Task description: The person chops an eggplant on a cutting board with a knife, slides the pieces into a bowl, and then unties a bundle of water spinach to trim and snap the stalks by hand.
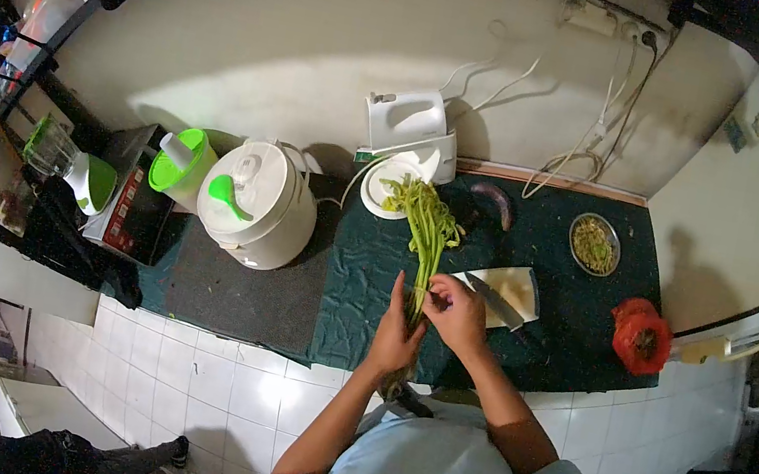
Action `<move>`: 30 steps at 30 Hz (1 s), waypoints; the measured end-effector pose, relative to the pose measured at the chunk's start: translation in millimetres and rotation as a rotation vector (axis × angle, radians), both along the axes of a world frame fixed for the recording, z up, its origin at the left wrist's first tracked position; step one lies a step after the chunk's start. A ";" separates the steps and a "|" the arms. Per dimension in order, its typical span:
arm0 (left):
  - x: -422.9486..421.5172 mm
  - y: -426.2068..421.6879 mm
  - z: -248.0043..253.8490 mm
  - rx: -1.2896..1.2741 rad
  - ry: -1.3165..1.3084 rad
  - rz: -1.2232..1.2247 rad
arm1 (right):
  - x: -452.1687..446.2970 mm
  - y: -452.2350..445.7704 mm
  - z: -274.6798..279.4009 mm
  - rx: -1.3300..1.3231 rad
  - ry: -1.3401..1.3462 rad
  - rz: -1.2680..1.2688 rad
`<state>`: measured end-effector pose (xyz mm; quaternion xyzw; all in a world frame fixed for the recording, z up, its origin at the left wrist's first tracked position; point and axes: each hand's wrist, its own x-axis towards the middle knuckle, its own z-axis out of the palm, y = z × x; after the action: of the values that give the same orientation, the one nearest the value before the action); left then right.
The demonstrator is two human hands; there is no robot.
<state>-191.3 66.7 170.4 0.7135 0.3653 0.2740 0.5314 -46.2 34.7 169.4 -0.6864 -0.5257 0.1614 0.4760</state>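
A bunch of leafy greens [429,231] with long pale stalks is held upright over the counter's front edge, its leaves pointing toward the wall. Wrapped around the lower stalks is my left hand [397,340]. My right hand [457,317] pinches at the side of the stalks, just above the left; whether a tie sits under those fingers I cannot make out. Right of the bunch lies a white cutting board [520,292] with a knife [494,302] on it. Behind the board is a purple eggplant [495,203].
A metal bowl of chopped vegetables [594,245] and a red plastic bag [636,335] are on the right. Leftward stand a white plate [376,198], hand mixer [408,122], rice cooker [265,222] and blender [90,181]. Someone's leg [142,461] shows at the lower left.
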 end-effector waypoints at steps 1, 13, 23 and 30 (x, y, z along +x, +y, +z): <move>1.5 0.7 2.8 -0.030 -0.002 -0.013 | 2.3 0.4 1.1 -0.012 0.080 0.015; 51.3 1.6 9.4 -0.036 -0.018 -0.032 | 52.5 2.0 -13.1 0.092 0.450 -0.018; 83.5 -12.4 -1.9 -0.299 -0.255 0.063 | 95.6 -1.7 -16.8 0.088 1.406 0.018; 100.2 -30.1 -0.3 0.123 0.047 0.189 | 110.6 -6.7 -19.9 -0.139 0.757 0.177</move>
<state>-91.0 36.6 170.1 0.7134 0.4256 0.3282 0.4496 64.3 28.1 149.4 -0.5611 -0.3580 0.4786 0.5727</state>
